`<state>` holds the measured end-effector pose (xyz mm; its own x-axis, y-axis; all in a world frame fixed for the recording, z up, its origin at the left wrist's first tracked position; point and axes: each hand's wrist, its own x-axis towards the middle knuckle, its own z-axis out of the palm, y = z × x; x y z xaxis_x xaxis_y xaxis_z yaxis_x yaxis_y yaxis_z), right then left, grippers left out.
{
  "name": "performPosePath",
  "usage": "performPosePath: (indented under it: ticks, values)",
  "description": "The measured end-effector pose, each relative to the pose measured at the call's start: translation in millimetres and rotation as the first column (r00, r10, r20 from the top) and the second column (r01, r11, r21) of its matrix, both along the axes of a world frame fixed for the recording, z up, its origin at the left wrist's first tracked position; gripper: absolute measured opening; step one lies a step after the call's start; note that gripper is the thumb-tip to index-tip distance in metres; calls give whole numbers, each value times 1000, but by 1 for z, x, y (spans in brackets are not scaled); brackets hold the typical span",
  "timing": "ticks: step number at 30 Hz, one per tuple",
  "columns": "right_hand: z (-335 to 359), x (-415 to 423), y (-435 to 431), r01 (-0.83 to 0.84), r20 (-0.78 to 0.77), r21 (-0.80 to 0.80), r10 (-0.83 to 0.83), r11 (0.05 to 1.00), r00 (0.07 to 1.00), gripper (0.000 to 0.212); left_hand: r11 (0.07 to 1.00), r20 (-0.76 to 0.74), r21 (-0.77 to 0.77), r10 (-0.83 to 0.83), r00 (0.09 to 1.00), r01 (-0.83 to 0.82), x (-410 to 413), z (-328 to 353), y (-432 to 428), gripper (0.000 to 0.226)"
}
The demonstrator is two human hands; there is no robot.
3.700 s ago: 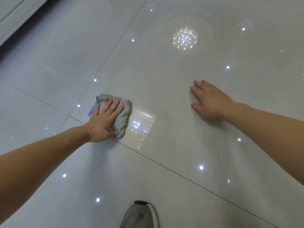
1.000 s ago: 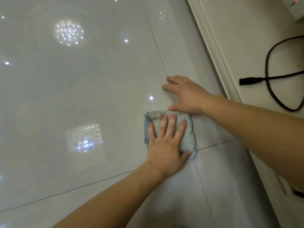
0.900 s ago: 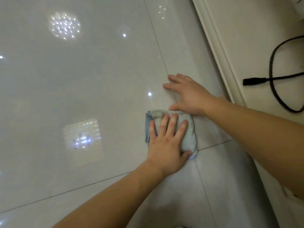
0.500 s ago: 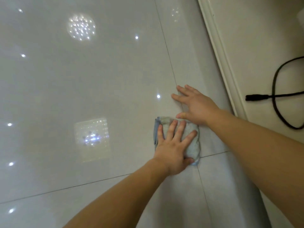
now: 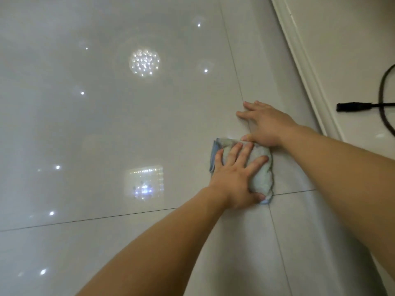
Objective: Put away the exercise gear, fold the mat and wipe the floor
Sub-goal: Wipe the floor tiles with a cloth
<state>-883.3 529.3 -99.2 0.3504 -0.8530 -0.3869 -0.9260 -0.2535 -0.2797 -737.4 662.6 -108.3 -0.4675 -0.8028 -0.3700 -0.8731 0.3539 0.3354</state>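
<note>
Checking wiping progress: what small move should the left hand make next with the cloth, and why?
Probably slide the cloth leftward over the open floor: the left hand presses flat on it, the right hand braced just beyond blocks forward travel, and the baseboard is close on the right.

Single head-worn, wide-angle view, looking forward and steeply down onto the glossy tiled floor [image 5: 106,124] from close above it. The two forearms enter from the lower and right edges, placing the left hand [image 5: 233,180] and right hand [image 5: 267,124] right of centre. A skirting board [image 5: 299,60] crosses the upper right corner diagonally, with a black cable [image 5: 382,99] at the far right edge.
</note>
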Motion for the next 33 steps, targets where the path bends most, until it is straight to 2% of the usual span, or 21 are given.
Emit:
performPosePath:
  ticks: [5, 9, 16, 28, 33]
  values:
    - [13, 9, 9, 49, -60, -29, -51, 998, 997, 86, 999, -2, -28, 20, 1000, -20, -2, 0, 7, 91]
    - [13, 22, 47, 162, 10, -148, -163, 976, 987, 66, 998, -18, -38, 59, 998, -59, -13, -1, 56, 86]
    - [17, 6, 98, 141, 86, -70, -135, 988, 987, 67, 996, -20, -43, 83, 996, -84, -24, -3, 120, 83]
    - [34, -19, 163, 83, 24, -20, -83, 996, 996, 72, 990, -12, -20, 136, 991, -136, -30, 4, 179, 72]
    - [31, -27, 191, 64, -9, 28, -63, 998, 998, 69, 981, -18, -61, 185, 983, -185, -32, 0, 180, 77]
